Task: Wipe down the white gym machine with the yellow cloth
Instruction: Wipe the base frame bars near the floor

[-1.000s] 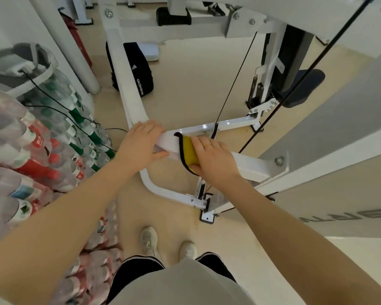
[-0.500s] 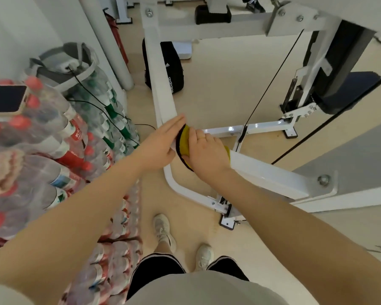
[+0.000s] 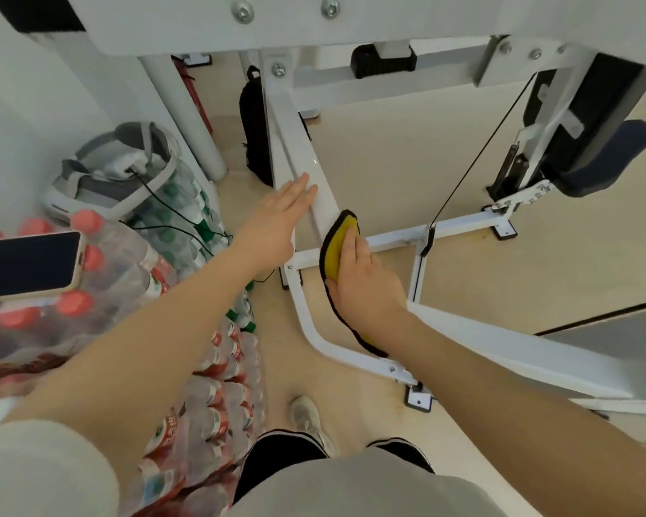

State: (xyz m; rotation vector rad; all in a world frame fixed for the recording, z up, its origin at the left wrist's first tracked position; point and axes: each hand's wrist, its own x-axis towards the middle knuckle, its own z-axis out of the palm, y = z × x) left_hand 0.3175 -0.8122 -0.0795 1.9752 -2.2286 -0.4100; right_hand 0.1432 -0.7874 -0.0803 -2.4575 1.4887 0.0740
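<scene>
Mid-wipe here. My left hand (image 3: 276,222) lies flat, fingers straight, on the white gym machine (image 3: 314,177) bar. To its right, my right hand (image 3: 366,285) presses the yellow cloth (image 3: 338,242) onto that bar, fingers straight. Next I'd slide the cloth farther up, I reckon.

yellow cloth (image 3: 339,243) black-edged, white machine frame (image 3: 323,197)

Two hands counted, left hand (image 3: 276,222) and right hand (image 3: 366,285), one yellow cloth (image 3: 342,236), one white gym machine (image 3: 500,341), one phone (image 3: 27,264), one black backpack (image 3: 254,136), two shoes seen, many bottled drinks (image 3: 217,386) left uncounted
</scene>
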